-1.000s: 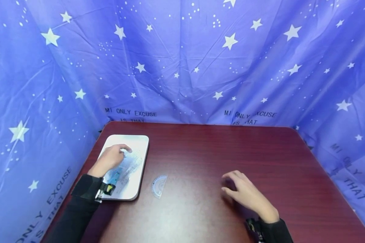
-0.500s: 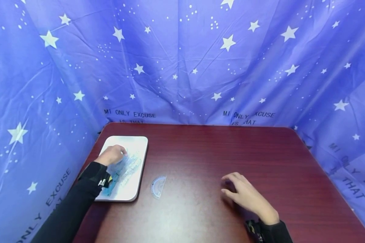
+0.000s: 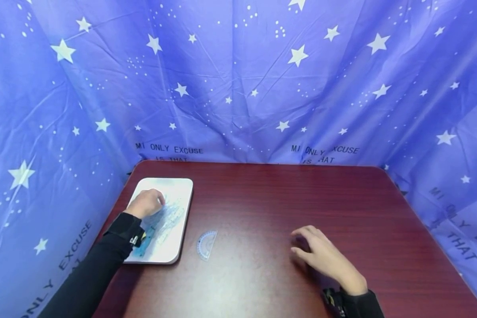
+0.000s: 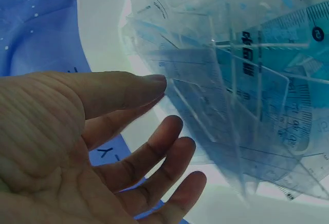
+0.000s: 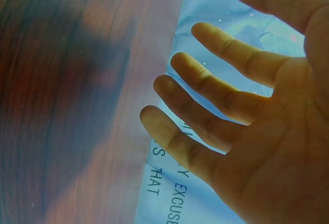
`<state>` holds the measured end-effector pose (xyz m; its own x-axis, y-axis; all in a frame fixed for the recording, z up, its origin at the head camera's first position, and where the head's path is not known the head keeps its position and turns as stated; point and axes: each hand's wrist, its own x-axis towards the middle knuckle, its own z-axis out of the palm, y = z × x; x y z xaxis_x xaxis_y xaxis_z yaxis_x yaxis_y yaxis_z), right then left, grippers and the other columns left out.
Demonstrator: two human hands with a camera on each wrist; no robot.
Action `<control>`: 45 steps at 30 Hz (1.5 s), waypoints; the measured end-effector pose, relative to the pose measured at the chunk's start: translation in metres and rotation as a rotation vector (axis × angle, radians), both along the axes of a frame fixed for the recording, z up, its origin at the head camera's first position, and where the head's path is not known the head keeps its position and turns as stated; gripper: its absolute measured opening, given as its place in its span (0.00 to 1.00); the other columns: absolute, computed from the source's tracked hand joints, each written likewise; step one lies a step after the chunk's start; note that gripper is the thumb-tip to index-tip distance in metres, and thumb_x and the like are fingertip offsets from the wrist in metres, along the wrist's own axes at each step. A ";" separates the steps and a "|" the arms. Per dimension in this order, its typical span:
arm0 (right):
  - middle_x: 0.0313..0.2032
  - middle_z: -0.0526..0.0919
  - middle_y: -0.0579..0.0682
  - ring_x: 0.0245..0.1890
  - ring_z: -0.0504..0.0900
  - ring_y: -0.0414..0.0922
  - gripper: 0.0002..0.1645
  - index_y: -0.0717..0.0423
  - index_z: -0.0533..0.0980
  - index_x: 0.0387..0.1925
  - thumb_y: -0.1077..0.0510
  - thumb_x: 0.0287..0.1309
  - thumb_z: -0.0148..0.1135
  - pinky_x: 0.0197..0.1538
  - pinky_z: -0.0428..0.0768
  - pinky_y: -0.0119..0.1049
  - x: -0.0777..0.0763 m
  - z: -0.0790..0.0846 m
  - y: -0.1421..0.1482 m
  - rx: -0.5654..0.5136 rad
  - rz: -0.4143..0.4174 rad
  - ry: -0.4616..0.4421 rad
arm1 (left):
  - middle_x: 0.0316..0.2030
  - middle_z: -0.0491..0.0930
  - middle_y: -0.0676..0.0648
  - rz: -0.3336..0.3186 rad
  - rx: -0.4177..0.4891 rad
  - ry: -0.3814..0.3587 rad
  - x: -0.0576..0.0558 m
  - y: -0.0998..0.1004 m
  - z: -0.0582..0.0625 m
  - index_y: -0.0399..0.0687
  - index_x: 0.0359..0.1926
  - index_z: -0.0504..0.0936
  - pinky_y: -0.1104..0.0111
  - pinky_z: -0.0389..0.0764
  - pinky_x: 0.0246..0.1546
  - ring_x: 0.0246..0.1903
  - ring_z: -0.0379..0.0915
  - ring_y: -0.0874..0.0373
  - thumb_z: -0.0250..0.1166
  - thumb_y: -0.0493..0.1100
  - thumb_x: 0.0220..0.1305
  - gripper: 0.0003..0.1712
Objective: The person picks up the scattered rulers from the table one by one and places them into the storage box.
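Observation:
At the left, my left hand (image 3: 146,203) reaches over a white tray (image 3: 179,183) that holds a heap of clear and blue plastic measuring tools. In the left wrist view its thumb and index finger come together at the edge of a clear set square (image 4: 198,80), pinching it; the other three fingers are loosely bent. A teal ruler (image 4: 272,85) with dark markings shows through the overlapping pieces. My right hand (image 3: 322,254) is over the right part of the table, fingers relaxed and slightly spread, with nothing in it.
A clear protractor (image 3: 206,245) lies on the dark red wooden table (image 3: 262,207), just right of the tray. A blue curtain (image 3: 238,88) with white stars hangs behind the table and along both sides.
Since a second ago, my left hand has shifted slightly left, its fingers drawing down into the heap. It has barely moved in the last half second. The right hand stays in place.

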<state>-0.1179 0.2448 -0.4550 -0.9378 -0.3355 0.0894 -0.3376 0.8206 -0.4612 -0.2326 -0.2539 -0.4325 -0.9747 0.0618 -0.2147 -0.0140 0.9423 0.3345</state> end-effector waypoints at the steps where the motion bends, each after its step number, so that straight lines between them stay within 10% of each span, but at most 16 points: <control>1: 0.52 0.85 0.50 0.57 0.83 0.54 0.19 0.55 0.84 0.54 0.56 0.63 0.76 0.61 0.83 0.56 0.000 0.000 0.000 0.000 -0.002 0.009 | 0.54 0.85 0.29 0.001 -0.001 0.007 0.001 0.001 0.001 0.30 0.49 0.88 0.48 0.83 0.51 0.44 0.79 0.42 0.61 0.30 0.64 0.15; 16: 0.52 0.84 0.51 0.56 0.83 0.54 0.20 0.54 0.83 0.54 0.57 0.62 0.77 0.60 0.83 0.57 0.002 0.006 -0.009 0.015 0.010 0.064 | 0.51 0.82 0.26 -0.093 0.096 0.291 0.036 0.068 0.039 0.27 0.59 0.80 0.42 0.81 0.61 0.55 0.81 0.31 0.68 0.37 0.68 0.23; 23: 0.53 0.84 0.52 0.57 0.83 0.55 0.21 0.55 0.83 0.55 0.57 0.62 0.77 0.60 0.83 0.57 0.004 0.008 -0.009 0.021 0.007 0.063 | 0.57 0.80 0.28 -0.170 0.190 0.299 0.058 0.108 0.046 0.28 0.63 0.79 0.43 0.80 0.65 0.59 0.79 0.33 0.69 0.38 0.70 0.25; 37: 0.53 0.84 0.51 0.56 0.83 0.54 0.20 0.54 0.83 0.55 0.57 0.62 0.77 0.59 0.83 0.57 0.007 0.010 -0.008 0.025 0.008 0.085 | 0.67 0.74 0.24 -0.107 0.187 0.091 0.088 0.145 0.014 0.30 0.73 0.71 0.40 0.75 0.71 0.69 0.71 0.28 0.73 0.45 0.70 0.38; 45: 0.52 0.84 0.50 0.56 0.83 0.53 0.20 0.53 0.83 0.54 0.57 0.62 0.77 0.60 0.83 0.56 0.007 0.011 -0.008 0.022 0.016 0.103 | 0.55 0.79 0.25 -0.003 0.086 0.079 0.095 0.158 -0.010 0.31 0.66 0.75 0.39 0.85 0.53 0.57 0.75 0.28 0.77 0.46 0.65 0.36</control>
